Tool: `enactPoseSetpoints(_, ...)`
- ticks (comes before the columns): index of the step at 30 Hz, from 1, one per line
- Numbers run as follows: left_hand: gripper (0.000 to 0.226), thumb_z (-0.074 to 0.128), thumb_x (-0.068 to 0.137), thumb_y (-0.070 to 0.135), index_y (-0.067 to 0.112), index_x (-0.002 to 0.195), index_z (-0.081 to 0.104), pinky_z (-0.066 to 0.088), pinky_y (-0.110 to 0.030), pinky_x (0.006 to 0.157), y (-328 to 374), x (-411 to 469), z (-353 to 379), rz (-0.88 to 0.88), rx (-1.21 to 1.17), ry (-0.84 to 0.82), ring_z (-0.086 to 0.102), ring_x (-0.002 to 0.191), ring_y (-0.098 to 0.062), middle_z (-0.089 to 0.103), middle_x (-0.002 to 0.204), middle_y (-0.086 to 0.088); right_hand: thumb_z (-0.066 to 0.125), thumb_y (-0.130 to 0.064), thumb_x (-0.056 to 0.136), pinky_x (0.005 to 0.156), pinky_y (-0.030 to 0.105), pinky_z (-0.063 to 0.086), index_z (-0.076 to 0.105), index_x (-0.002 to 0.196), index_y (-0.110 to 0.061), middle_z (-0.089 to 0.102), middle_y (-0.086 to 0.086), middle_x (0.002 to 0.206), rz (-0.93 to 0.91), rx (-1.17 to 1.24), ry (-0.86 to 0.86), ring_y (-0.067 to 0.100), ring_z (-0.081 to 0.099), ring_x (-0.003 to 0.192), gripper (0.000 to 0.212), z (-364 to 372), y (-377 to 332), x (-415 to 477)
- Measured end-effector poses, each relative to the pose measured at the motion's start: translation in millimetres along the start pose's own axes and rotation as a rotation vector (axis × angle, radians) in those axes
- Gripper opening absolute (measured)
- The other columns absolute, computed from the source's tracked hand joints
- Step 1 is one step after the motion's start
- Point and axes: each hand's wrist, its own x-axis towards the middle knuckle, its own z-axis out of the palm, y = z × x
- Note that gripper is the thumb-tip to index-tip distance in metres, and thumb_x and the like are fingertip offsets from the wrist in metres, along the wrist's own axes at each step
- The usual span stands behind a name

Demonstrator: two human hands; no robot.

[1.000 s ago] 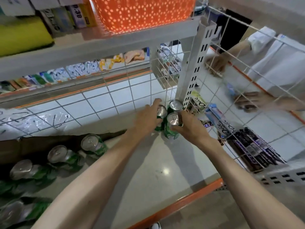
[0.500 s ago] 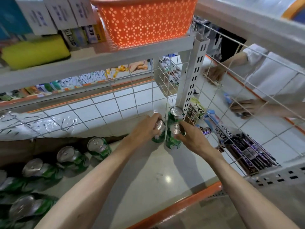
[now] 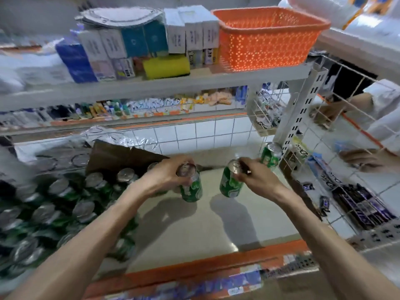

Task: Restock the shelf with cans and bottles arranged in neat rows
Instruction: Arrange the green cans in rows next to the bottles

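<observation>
Three cans are out of the pack on the shelf [image 3: 194, 230].

Item 1: left can [image 3: 191, 188], green, upright. It is gripped at the rim from above by the left hand [image 3: 168, 177], whose fingers are curled round the top.

Item 2: right can [image 3: 229, 187], green, slightly tilted. It is pinched at the top by the right hand [image 3: 258, 179].

The two hands are held apart, each clamped on its own can, with bare shelf between the cans. Whether the bases are set down or just clear of the surface cannot be told.

Item 3: corner can [image 3: 270, 155], upright and untouched. It is placed at the back right, just beside the post [image 3: 300, 109].

Stock in reserve: a pack [image 3: 65, 204] of matching cans, partly covered by film and cardboard, is stood at the left end of the same shelf. Many silver tops are shown, though blurred. No bottles are made out on this level.

Progress is judged to be early. One can is placed and two are in hand, so a row is barely begun. Most of the shelf surface is bare, and nearly the whole pack is left to be set out.

Surroundings: a wire grid [image 3: 346, 118] is fixed at the right, beyond which chocolate bars [image 3: 363, 206] and another person's hands [image 3: 324, 112] are seen. On the level above, an orange basket [image 3: 266, 40] and boxes [image 3: 190, 31] are stored.
</observation>
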Motion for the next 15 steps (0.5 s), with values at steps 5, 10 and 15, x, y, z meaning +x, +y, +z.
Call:
enactPoseSetpoints(5, 0.053, 0.076, 0.079, 0.026, 0.025, 0.128, 0.056, 0.048, -0.031, 0.09, -41, -63, -12, -0.049, 0.02, 0.042, 0.061, 0.109, -0.019, 0.064, 0.12, 0.002, 0.064, -0.027, 0.09, 0.079, 0.039, 0.051, 0.059, 0.112, -0.02, 0.068, -0.002, 0.101, -0.065, -0.006, -0.063, 0.019, 0.062, 0.09, 0.024, 43, -55, -9)
enactPoseSetpoints(10, 0.059, 0.072, 0.072, 0.037, 0.033, 0.127, 0.053, 0.052, -0.037, 0.087, -67, -102, -8, -0.084, 0.032, 0.119, 0.063, 0.107, -0.02, 0.067, 0.119, 0.003, 0.062, -0.028, 0.086, 0.075, 0.038, 0.052, 0.059, 0.11, -0.024, 0.067, -0.003, 0.097, -0.111, -0.01, -0.127, 0.017, 0.061, 0.085, 0.024, 74, -89, -22)
enactPoseSetpoints(15, 0.053, 0.071, 0.072, 0.038, 0.035, 0.121, 0.054, 0.052, -0.039, 0.087, -80, -122, -8, -0.081, 0.026, 0.162, 0.063, 0.105, -0.018, 0.066, 0.118, 0.008, 0.062, -0.027, 0.088, 0.078, 0.038, 0.049, 0.055, 0.12, -0.023, 0.066, -0.001, 0.102, -0.09, -0.061, -0.138, 0.021, 0.06, 0.09, 0.033, 86, -101, -33)
